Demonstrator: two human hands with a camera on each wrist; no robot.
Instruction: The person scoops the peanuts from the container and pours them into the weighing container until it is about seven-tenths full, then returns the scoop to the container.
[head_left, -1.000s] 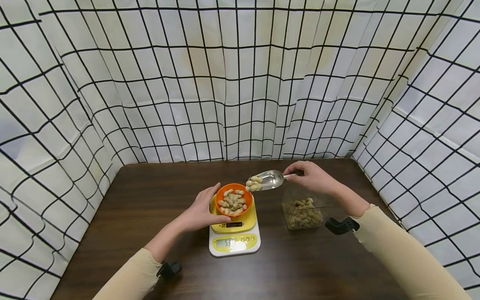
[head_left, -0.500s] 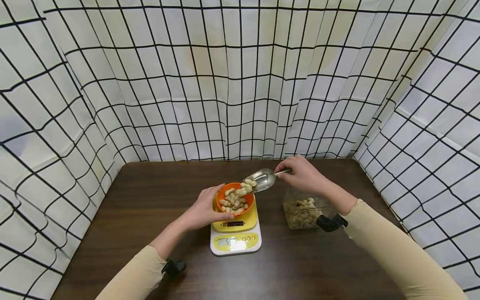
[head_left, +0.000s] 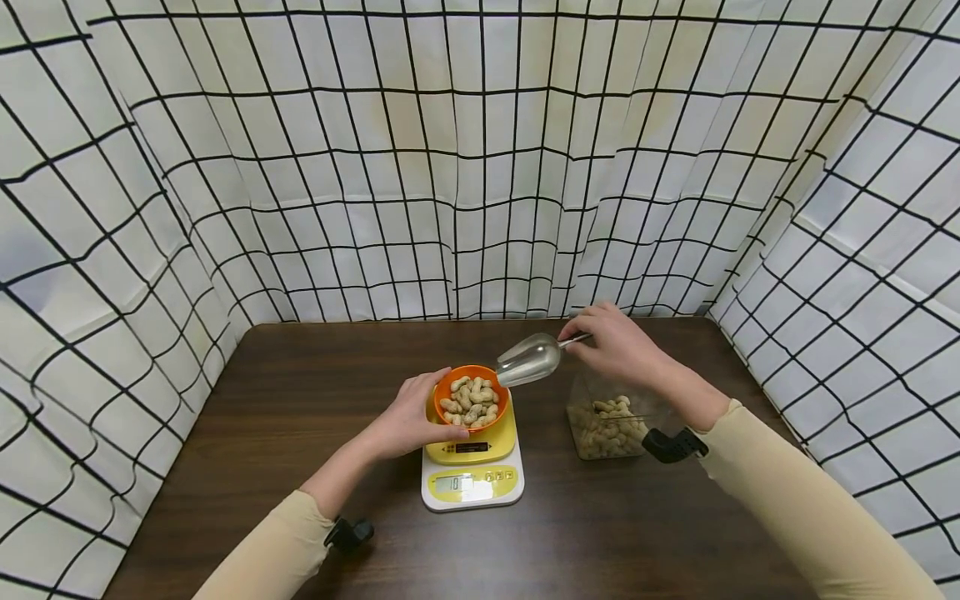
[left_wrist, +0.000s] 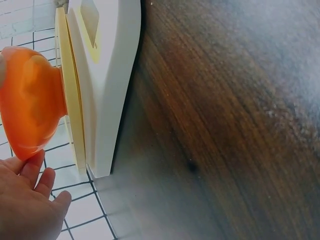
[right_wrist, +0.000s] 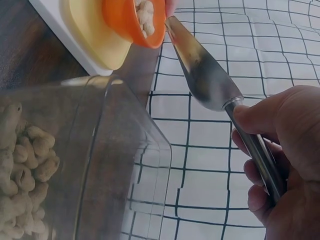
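Observation:
In the head view my left hand (head_left: 412,419) holds an orange bowl (head_left: 441,410) by its rim, thumb on the near side and fingers on the far side. Unshelled peanuts (head_left: 471,403) fill the bowl, which stands on a yellow and white kitchen scale (head_left: 472,487). The left wrist view has my fingertips at the bowl (left_wrist: 31,100). My right hand (head_left: 617,346) grips the handle of a metal scoop (head_left: 529,360). Tilted and bare of peanuts, the scoop has its lip over the bowl's right rim.
Right of the scale, below my right forearm, stands a clear plastic container (head_left: 576,433) with many peanuts (right_wrist: 30,160) inside. All sits on a dark wooden table (head_left: 322,367), backed by a white curtain (head_left: 480,208) with black grid lines.
The scoop moved left to the bowl and tipped; its peanuts slid into the bowl. It has since drawn back slightly to the right. The scale's reading has changed. My left hand kept its hold.

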